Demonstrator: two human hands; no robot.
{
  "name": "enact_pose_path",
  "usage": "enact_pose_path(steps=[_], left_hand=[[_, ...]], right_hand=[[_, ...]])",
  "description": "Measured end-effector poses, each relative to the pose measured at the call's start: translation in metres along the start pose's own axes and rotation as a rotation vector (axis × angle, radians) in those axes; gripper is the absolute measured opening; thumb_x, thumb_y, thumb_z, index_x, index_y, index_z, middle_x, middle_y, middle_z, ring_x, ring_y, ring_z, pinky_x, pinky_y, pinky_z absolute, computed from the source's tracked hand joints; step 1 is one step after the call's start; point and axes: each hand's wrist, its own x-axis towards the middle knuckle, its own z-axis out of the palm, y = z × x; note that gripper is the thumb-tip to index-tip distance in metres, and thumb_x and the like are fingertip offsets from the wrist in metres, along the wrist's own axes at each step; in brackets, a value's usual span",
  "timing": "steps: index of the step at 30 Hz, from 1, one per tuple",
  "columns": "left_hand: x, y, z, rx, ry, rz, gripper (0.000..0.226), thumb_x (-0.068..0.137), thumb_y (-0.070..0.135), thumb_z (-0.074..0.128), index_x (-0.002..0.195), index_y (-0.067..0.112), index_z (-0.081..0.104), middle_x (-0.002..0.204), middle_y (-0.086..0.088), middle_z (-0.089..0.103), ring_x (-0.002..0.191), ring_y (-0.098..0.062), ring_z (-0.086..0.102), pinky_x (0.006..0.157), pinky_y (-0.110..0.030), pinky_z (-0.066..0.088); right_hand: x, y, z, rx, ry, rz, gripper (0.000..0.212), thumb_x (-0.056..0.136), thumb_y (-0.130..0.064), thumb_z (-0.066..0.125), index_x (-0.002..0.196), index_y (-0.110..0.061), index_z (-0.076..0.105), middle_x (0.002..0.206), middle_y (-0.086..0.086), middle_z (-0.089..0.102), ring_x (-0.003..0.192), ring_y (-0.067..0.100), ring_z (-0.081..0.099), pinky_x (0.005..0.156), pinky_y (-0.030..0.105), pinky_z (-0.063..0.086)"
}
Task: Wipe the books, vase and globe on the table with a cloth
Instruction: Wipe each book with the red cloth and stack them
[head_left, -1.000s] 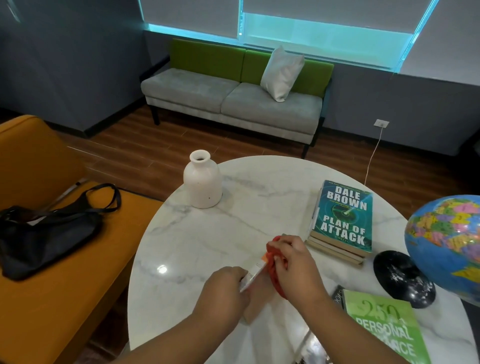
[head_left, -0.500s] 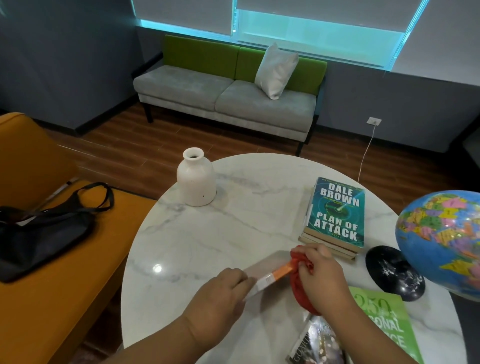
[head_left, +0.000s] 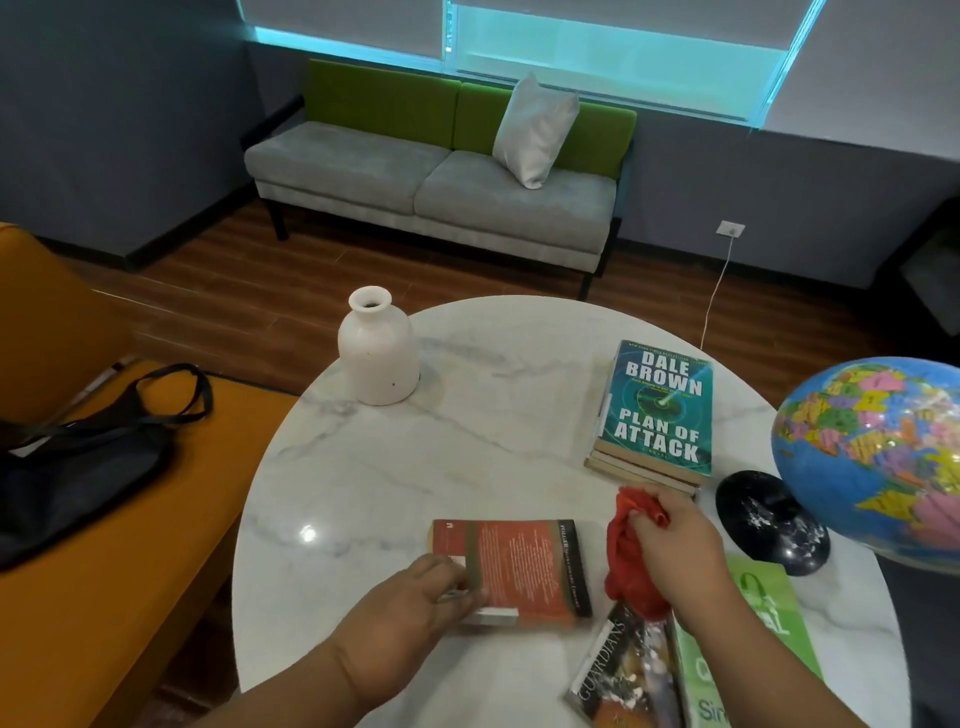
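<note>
Both hands work by the table's (head_left: 467, 441) near edge: the left hand (head_left: 410, 597) grips a corner of the flat red book (head_left: 519, 566), likely steadying it, and the right hand (head_left: 675, 551) clutches the bunched cloth (head_left: 628, 566) beside it, while vase (head_left: 378, 358) and globe (head_left: 872, 457) wait at opposite edges.

Bare marble between vase (head_left: 378, 358) and books (head_left: 655, 410).

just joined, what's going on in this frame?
A person is working at a round marble table. The left hand holds a red book by its near-left corner; the book lies flat on the table. The right hand grips a bunched red cloth just right of that book, off its cover. Neither hand touches the book stack, the vase or the globe.
</note>
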Motion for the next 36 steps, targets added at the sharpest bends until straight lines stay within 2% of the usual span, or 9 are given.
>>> enact_pose_path(steps=[3,6,8,16,21,25,28,30,36], left_hand=[[-0.005,-0.002,0.010,-0.013,0.031,0.005,0.054,0.075,0.026,0.069,0.126,0.035,0.056,0.102,0.012,0.052,0.093,-0.005,0.044,0.056,-0.012,0.050],[-0.001,0.001,0.015,-0.002,0.024,0.022,0.061,0.061,0.023,0.079,0.119,0.033,0.061,0.094,0.013,0.047,0.087,-0.007,0.043,0.047,-0.013,0.045],[0.000,0.001,0.019,0.016,0.021,0.032,0.061,0.057,0.024,0.079,0.115,0.034,0.062,0.092,0.013,0.042,0.085,-0.007,0.041,0.043,-0.014,0.043],[0.000,-0.002,0.028,0.013,-0.046,0.025,0.075,0.048,0.022,0.081,0.119,0.034,0.058,0.094,0.015,0.046,0.085,-0.006,0.041,0.045,-0.013,0.043],[0.001,-0.004,0.027,-0.017,-0.038,0.035,0.077,0.051,0.022,0.080,0.122,0.037,0.055,0.101,0.018,0.051,0.084,-0.006,0.047,0.048,-0.015,0.046],[0.002,-0.006,0.025,-0.023,-0.053,0.038,0.066,0.054,0.023,0.081,0.117,0.036,0.065,0.097,0.020,0.055,0.082,-0.004,0.042,0.050,-0.013,0.045],[0.005,-0.006,0.019,-0.070,0.005,0.031,0.044,0.072,0.022,0.062,0.113,0.036,0.068,0.103,0.021,0.055,0.090,-0.003,0.045,0.062,-0.010,0.046],[0.005,-0.005,0.017,-0.132,0.018,0.030,0.042,0.076,0.021,0.051,0.111,0.034,0.070,0.105,0.020,0.053,0.097,-0.004,0.048,0.069,-0.009,0.048],[0.000,-0.004,0.013,-0.024,-0.076,-0.001,0.044,0.074,0.021,0.048,0.113,0.031,0.066,0.089,0.014,0.060,0.074,-0.011,0.057,0.052,-0.017,0.049]], right_hand=[[-0.013,-0.003,0.016,-0.156,-0.044,-0.047,0.026,0.093,-0.015,0.056,0.115,-0.027,0.061,0.111,-0.005,0.056,0.091,0.010,0.051,0.086,0.021,0.041],[-0.051,-0.005,0.051,-0.290,-0.344,-0.294,0.030,0.091,-0.015,0.052,0.112,-0.032,0.065,0.119,-0.010,0.055,0.097,0.002,0.047,0.092,0.010,0.035],[-0.075,-0.003,0.072,-0.337,-0.519,-0.490,0.036,0.091,-0.018,0.049,0.123,-0.031,0.061,0.127,-0.011,0.049,0.112,0.005,0.041,0.103,0.016,0.030],[-0.010,0.010,0.075,-0.452,-0.234,-0.339,0.037,0.095,-0.014,0.043,0.122,-0.032,0.061,0.121,-0.009,0.050,0.106,0.010,0.047,0.097,0.023,0.042],[-0.028,-0.019,0.106,-0.427,-0.649,-0.675,0.037,0.085,-0.011,0.061,0.117,-0.029,0.064,0.126,-0.007,0.048,0.113,0.015,0.050,0.101,0.025,0.040],[-0.002,-0.028,0.109,-0.449,-0.523,-0.595,0.036,0.092,-0.015,0.052,0.122,-0.031,0.064,0.130,-0.008,0.050,0.111,0.010,0.046,0.098,0.012,0.033],[-0.011,-0.042,0.123,-0.548,-0.645,-0.715,0.039,0.091,-0.015,0.054,0.127,-0.029,0.059,0.134,-0.005,0.047,0.115,0.019,0.045,0.103,0.028,0.037],[-0.023,-0.045,0.129,-0.543,-0.757,-0.769,0.038,0.094,-0.016,0.051,0.129,-0.028,0.058,0.136,-0.003,0.044,0.115,0.021,0.045,0.103,0.029,0.037],[0.004,-0.002,0.096,-0.459,-0.430,-0.550,0.029,0.092,-0.022,0.053,0.115,-0.034,0.067,0.119,-0.006,0.052,0.104,0.008,0.051,0.101,0.024,0.040]])
